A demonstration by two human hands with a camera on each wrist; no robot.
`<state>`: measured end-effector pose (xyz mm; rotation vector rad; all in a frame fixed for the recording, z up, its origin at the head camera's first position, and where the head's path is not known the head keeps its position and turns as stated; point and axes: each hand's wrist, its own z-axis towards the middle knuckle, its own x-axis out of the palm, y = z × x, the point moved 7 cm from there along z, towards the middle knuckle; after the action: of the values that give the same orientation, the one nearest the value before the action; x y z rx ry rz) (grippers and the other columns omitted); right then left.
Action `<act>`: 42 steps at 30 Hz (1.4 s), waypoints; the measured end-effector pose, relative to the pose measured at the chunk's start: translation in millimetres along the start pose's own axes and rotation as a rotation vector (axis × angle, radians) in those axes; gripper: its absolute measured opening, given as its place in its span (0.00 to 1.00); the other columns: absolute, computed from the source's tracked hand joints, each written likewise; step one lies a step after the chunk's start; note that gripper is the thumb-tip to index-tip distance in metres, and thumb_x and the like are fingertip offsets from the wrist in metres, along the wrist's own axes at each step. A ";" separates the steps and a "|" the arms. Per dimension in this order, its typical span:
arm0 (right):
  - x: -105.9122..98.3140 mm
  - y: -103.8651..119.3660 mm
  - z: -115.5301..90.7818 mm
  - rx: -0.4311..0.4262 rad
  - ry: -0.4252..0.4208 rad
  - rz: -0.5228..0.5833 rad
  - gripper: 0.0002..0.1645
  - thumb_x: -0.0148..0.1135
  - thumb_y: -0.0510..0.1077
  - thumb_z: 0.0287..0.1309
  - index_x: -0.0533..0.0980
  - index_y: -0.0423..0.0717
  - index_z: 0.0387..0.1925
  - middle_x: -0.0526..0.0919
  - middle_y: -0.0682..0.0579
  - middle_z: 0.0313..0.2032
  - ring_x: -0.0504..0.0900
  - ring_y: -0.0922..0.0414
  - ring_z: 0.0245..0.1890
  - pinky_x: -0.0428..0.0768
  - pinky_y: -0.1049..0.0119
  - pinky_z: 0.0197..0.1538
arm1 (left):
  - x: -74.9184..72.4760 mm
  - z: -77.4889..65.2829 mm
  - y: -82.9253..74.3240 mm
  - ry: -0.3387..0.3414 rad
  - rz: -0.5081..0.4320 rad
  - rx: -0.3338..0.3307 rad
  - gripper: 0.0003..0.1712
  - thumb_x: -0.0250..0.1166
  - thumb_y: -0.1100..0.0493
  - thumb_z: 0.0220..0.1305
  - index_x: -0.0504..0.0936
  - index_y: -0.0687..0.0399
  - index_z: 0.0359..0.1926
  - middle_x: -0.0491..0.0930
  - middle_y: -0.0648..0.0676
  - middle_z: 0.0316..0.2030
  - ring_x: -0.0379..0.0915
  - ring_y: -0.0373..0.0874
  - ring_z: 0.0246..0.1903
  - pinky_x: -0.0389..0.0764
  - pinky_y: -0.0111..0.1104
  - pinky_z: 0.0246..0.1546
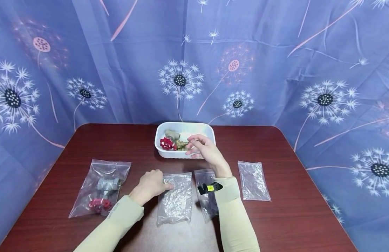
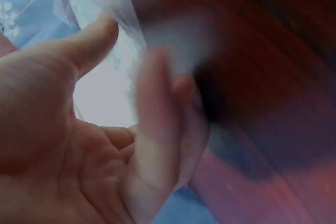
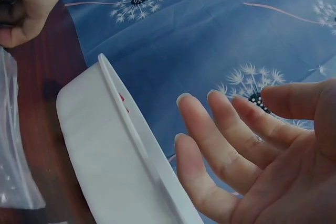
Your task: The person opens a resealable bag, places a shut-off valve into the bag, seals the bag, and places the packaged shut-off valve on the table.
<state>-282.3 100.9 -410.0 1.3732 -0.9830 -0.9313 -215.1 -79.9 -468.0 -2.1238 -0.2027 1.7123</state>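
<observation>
Right hand [image 1: 210,152]: unclenched, empty, above far white tray [image 1: 197,128], which presumably keeps fittings [image 1: 181,145] together. Left hand [image 1: 151,183]: loose, grasping nothing, at flat bag [image 1: 175,203].

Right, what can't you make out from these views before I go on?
- Head: the right end of the gold fittings, behind the right hand.
- Head: part of the bag under the right sleeve.
- Head: print on the left sleeve, too small to read.
- Left wrist: left fingers, blurred.
- Right wrist: contents of the tub, behind its wall, bar some red.
</observation>
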 end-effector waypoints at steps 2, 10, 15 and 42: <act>-1.4 -2.5 0.3 0.011 -0.006 0.005 0.17 0.48 0.42 0.74 0.69 0.33 0.55 0.78 0.32 0.44 0.85 0.49 0.35 0.82 0.54 0.41 | 0.7 0.1 0.6 0.003 0.007 -0.011 0.26 0.76 0.42 0.48 0.73 0.54 0.16 0.78 0.58 0.21 0.79 0.59 0.29 0.78 0.49 0.30; -5.1 -4.9 -1.2 0.012 -0.026 -0.008 0.16 0.50 0.41 0.73 0.72 0.36 0.55 0.77 0.29 0.47 0.85 0.50 0.35 0.82 0.54 0.41 | 1.2 -1.2 12.1 -0.026 -0.041 -0.008 0.22 0.75 0.47 0.51 0.73 0.54 0.18 0.74 0.53 0.18 0.74 0.52 0.23 0.74 0.44 0.24; -5.3 -6.1 -1.7 0.000 -0.013 -0.010 0.18 0.49 0.40 0.73 0.70 0.33 0.57 0.76 0.28 0.47 0.85 0.50 0.35 0.79 0.44 0.47 | -0.9 -5.8 19.1 -0.062 -0.116 0.028 0.23 0.73 0.49 0.56 0.70 0.50 0.16 0.67 0.47 0.14 0.66 0.44 0.19 0.67 0.37 0.20; 24.8 -9.1 2.6 -0.082 0.163 -0.173 0.13 0.54 0.33 0.67 0.78 0.28 0.49 0.81 0.35 0.42 0.82 0.57 0.32 0.80 0.65 0.35 | -46.4 7.5 19.9 -0.191 -0.655 0.255 0.16 0.70 0.59 0.61 0.71 0.56 0.44 0.83 0.52 0.30 0.80 0.42 0.27 0.78 0.33 0.28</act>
<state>-276.1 76.6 -418.9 1.4565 -0.7038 -0.9602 -236.0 -113.0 -435.2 -1.4800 -0.6213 1.4400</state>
